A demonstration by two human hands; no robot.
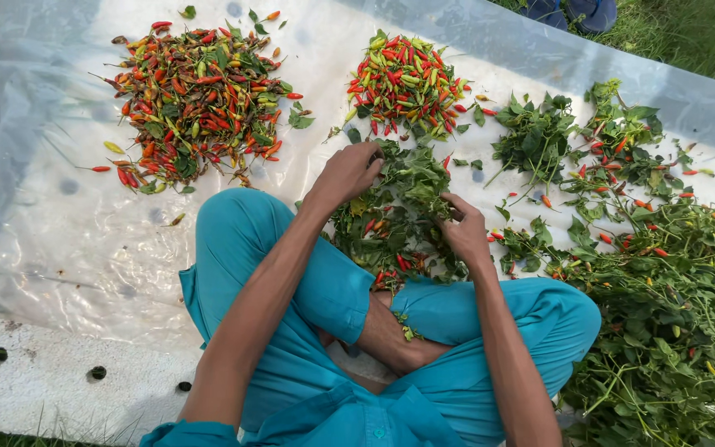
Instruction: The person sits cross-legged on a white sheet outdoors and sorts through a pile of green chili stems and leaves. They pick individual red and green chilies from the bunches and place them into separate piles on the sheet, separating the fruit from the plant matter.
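Currently, far left: mixed chili pile (196, 99) on the white plastic sheet (59, 240). Centre far: cleaner red-green chili pile (405, 81). Left hand (347, 172) grips leaves at the far-left edge of the leafy chili branch heap (399, 211), just beyond the crossed teal-trousered legs (291, 273). Right hand (465, 232) pinches a stem on the heap's right side. Right: big uncut plant mass (672, 290).

Both bare arms reach forward, hands close together ahead of crossed legs.

The left hand (349, 172) sits toward 12 o'clock, knuckles up and fingers curled downward, its forearm running back toward 7 o'clock. The right hand (463, 228) lies just at its 4 o'clock, fingers bent in a pinch, forearm trailing toward 5 o'clock. The legs are folded, a bare ankle showing between the knees.
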